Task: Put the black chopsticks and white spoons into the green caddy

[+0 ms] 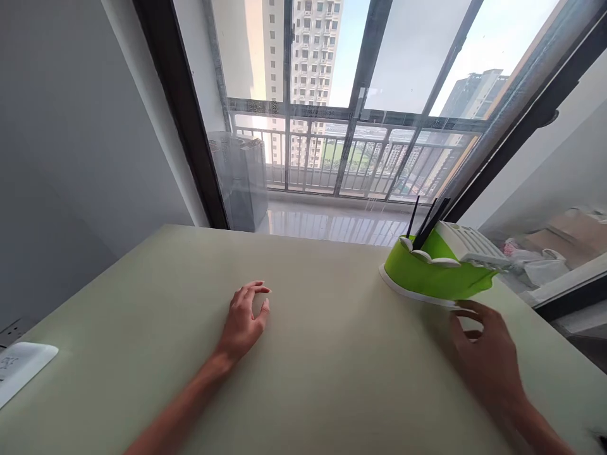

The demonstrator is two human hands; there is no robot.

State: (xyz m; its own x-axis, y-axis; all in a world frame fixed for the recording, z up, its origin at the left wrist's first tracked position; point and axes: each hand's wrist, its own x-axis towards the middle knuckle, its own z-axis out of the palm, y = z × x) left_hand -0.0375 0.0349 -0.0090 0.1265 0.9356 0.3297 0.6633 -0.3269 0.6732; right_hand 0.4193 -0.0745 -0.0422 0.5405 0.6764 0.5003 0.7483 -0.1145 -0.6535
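Observation:
My left hand (246, 319) rests on the pale tabletop (327, 354) near its middle, with fingers slightly curled and thumb apart, holding nothing. At the right, my right hand (488, 351) is just in front of a green and white caddy (427, 275). Its fingers and thumb curve round a gap, with no object visible between them; whether the fingertips touch the caddy's white base I cannot tell. Several thin black sticks (429, 224) stand in the caddy's left part. A white slotted piece (474, 243) forms its right side.
A white power strip or similar flat device (23, 366) lies at the table's left edge. Past the far edge is a dark-framed glass door with a balcony railing (341, 155) behind it. A grey boxy unit (241, 180) stands outside. Bags (540, 265) lie beyond the table at right.

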